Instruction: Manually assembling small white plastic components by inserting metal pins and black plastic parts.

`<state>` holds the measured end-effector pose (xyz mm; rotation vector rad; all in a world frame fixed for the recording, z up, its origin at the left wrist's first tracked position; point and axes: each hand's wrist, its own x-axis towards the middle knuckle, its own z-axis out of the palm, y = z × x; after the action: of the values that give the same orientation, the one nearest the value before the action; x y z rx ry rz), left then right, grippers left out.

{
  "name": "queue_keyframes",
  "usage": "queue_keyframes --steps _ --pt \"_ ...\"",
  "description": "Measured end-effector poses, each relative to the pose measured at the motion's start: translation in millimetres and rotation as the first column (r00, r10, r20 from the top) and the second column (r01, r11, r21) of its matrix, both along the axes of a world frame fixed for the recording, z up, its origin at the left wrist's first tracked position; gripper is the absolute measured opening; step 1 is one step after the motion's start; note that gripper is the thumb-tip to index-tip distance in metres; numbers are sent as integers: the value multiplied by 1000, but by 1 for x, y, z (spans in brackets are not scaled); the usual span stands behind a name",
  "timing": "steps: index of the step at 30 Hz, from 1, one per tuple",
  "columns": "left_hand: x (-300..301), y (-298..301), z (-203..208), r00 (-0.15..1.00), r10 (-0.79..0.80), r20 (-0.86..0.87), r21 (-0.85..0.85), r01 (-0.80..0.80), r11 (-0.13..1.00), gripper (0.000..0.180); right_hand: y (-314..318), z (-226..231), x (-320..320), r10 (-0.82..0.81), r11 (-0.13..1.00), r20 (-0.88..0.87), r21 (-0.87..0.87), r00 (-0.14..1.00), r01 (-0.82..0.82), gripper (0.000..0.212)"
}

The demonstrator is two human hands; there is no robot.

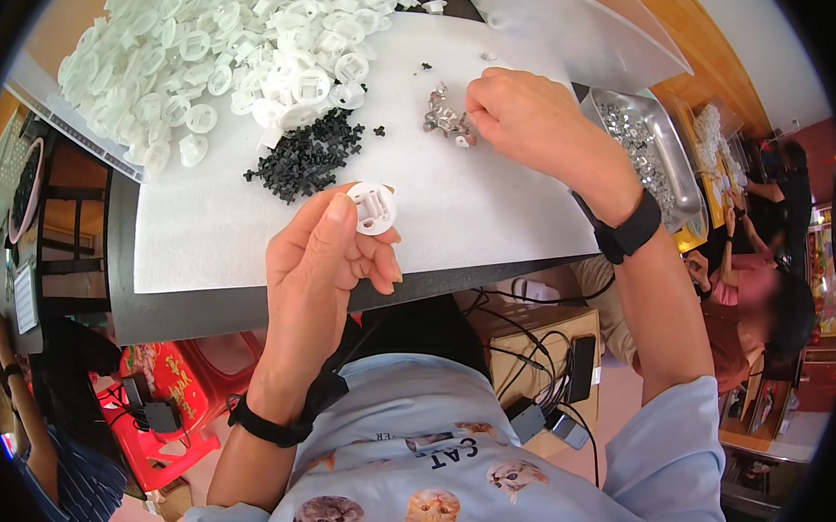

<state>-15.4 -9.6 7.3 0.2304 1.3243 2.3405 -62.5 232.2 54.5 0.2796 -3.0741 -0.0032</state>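
Between the thumb and fingers of my left hand (318, 252) is a round white plastic part (374, 209) with a rectangular recess facing up. It is held above the near edge of the white sheet (491, 210). My right hand (524, 114) reaches to a small heap of shiny metal pieces (443, 120), its fingers curled together at the heap's right side. The fingertips point away and down, so whatever they pinch is hidden. Just beyond my left hand lies a pile of small black plastic pieces (308, 155).
A large mound of white plastic parts (227, 54) fills the far left. To the right stands a metal tray (686, 185) of small metal pieces. A red stool (184, 387) and a box with cables (574, 347) sit below the table. Other people work at both sides.
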Motion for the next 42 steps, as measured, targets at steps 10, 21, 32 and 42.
queue_keyframes --steps 10,21,32,42 --pt "0 1 -1 1000 7 -5 -3 -7 1000 39 -5 -1 0 -33 997 28 -68 999 35 12" --pt "0 0 -1 1000 3 -6 5 -3 1000 39 -4 0 10 5 999 -1 -39 1000 -5 13" --pt "0 -1 3 1000 1 -6 22 -1 1000 40 -17 31 30 139 857 83 -509 987 -78 9" --pt "-1 0 1 999 -11 47 -10 11 1000 36 -58 29 41 510 643 -113 -608 853 -466 5"
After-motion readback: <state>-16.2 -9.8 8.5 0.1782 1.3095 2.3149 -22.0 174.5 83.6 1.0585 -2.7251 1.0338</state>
